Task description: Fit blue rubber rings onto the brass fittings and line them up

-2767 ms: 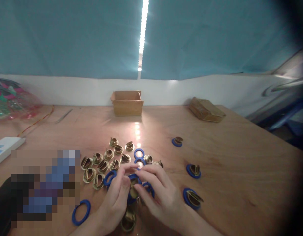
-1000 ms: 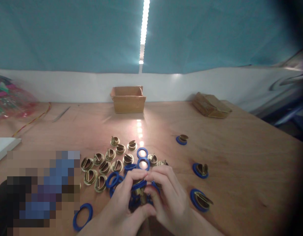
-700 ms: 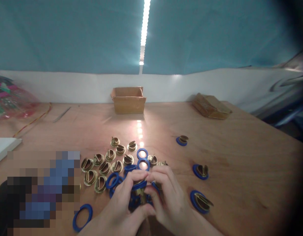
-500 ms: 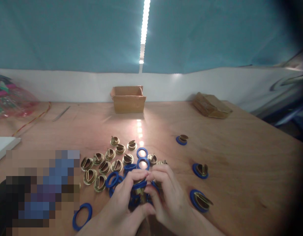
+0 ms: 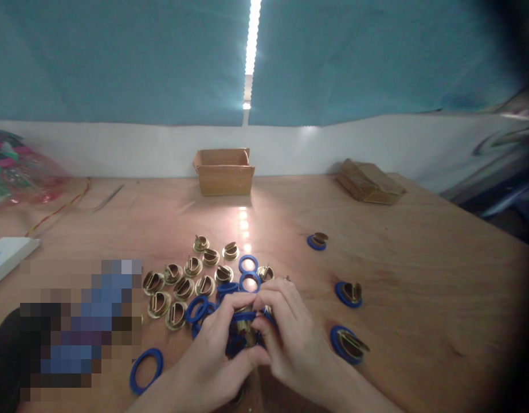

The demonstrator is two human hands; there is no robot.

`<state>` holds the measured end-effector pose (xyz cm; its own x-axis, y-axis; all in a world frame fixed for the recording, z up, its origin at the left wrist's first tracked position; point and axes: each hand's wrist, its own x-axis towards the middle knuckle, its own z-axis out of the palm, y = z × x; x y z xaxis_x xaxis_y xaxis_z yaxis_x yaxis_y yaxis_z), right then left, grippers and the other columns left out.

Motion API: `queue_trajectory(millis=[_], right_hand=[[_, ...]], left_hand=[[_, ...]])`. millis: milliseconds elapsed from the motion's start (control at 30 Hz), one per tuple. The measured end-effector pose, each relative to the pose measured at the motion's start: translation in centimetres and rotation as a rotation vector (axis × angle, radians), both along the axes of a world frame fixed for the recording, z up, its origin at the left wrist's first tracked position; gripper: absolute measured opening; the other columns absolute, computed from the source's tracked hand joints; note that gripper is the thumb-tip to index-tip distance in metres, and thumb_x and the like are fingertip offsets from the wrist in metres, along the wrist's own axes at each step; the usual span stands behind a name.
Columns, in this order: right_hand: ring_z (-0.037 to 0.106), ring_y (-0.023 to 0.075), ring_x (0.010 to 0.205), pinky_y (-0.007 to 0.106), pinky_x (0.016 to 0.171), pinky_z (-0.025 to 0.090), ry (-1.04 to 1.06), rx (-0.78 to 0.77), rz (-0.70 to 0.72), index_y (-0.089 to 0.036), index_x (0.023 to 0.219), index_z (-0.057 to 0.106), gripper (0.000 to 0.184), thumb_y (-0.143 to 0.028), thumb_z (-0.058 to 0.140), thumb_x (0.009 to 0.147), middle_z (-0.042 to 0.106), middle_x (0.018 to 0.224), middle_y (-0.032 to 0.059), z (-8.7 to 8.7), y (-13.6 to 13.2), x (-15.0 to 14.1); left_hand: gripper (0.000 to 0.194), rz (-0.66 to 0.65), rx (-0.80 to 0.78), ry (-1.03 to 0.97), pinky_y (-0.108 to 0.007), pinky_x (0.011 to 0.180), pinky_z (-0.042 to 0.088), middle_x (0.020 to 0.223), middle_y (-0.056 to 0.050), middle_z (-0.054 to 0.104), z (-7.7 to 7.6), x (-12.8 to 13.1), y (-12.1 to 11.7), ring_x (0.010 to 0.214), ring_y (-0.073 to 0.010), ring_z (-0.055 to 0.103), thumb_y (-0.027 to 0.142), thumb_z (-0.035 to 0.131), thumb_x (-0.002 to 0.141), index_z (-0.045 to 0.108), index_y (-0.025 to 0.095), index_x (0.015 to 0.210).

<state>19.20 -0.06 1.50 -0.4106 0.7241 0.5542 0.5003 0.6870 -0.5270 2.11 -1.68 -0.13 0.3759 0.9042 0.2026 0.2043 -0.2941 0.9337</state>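
Observation:
Between my two hands is a brass flanged fitting (image 5: 242, 326) with a blue ring (image 5: 243, 316) around its upper part. The fingers of my left hand (image 5: 215, 355) are closed on it from the left, thumb below. From the right my right hand (image 5: 292, 338) grips the same piece, its fingertips against the ring. My fingers hide part of both. Left of my hands, several bare brass fittings (image 5: 177, 315) lie with their half-round openings up. Loose blue rings (image 5: 197, 310) lie heaped beside and beneath my hands.
Brass fittings with blue rings (image 5: 349, 293) stand apart on the right. One blue ring (image 5: 146, 371) lies near the front left. At the back are an open cardboard box (image 5: 226, 181) and a crumpled brown carton (image 5: 369, 182). A white power strip (image 5: 12, 258) lies left.
The held fitting has tipped slightly, so its ring now looks more edge-on. Both hands stay together around it. The whole view has shifted slightly.

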Motion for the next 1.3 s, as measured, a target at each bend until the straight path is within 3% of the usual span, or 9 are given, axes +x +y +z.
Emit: queue_trajectory(millis=[167, 333, 700, 1000, 1300], right_hand=[[0.054, 0.0233, 0.089, 0.039, 0.078, 0.049, -0.061, 0.031, -0.020, -0.018, 0.096, 0.050, 0.020, -0.002, 0.044, 0.084, 0.058, 0.095, 0.0095, 0.2, 0.0, 0.1], [0.053, 0.0229, 0.087, 0.036, 0.075, 0.049, -0.077, -0.061, 0.030, -0.019, 0.093, 0.046, 0.022, -0.002, 0.042, 0.081, 0.055, 0.093, 0.0086, 0.6, -0.1, -0.1], [0.052, 0.0219, 0.084, 0.034, 0.069, 0.048, -0.088, -0.151, 0.073, -0.020, 0.093, 0.042, 0.024, -0.001, 0.039, 0.079, 0.053, 0.091, 0.0078, 0.8, 0.2, 0.0], [0.051, 0.0203, 0.082, 0.034, 0.069, 0.047, -0.078, -0.250, 0.126, -0.021, 0.094, 0.040, 0.023, -0.001, 0.036, 0.084, 0.051, 0.093, 0.0073, 0.7, 0.5, 0.4], [0.049, 0.0222, 0.085, 0.036, 0.071, 0.046, -0.091, -0.199, 0.127, -0.021, 0.092, 0.038, 0.023, 0.000, 0.035, 0.084, 0.051, 0.092, 0.0075, 0.8, 0.5, 0.3]], left_hand=[[0.055, 0.034, 0.039, 0.047, -0.038, 0.094, 0.053, 0.118, -0.008, 0.067, -0.8, 0.0, -0.2, 0.106, -0.0260, 0.066, 0.018, 0.073, 0.080, 0.048, 0.025, 0.128], [0.057, 0.136, 0.097, 0.130, -0.037, 0.086, 0.056, 0.111, -0.006, 0.070, -1.5, -0.1, -0.6, 0.094, -0.0257, 0.069, 0.022, 0.077, 0.076, 0.048, 0.025, 0.125], [0.044, 0.165, 0.088, 0.139, -0.036, 0.082, 0.056, 0.110, -0.008, 0.071, -1.1, 0.3, -0.4, 0.094, -0.0255, 0.070, 0.028, 0.071, 0.082, 0.051, 0.023, 0.122], [0.042, 0.149, 0.058, 0.109, -0.034, 0.082, 0.056, 0.109, -0.006, 0.071, -0.4, 0.6, -0.3, 0.094, -0.0241, 0.070, 0.023, 0.069, 0.083, 0.051, 0.024, 0.120], [0.043, 0.176, 0.069, 0.118, -0.035, 0.080, 0.056, 0.107, -0.006, 0.072, -0.5, 0.4, -0.3, 0.094, -0.0249, 0.070, 0.025, 0.070, 0.082, 0.051, 0.023, 0.121]])
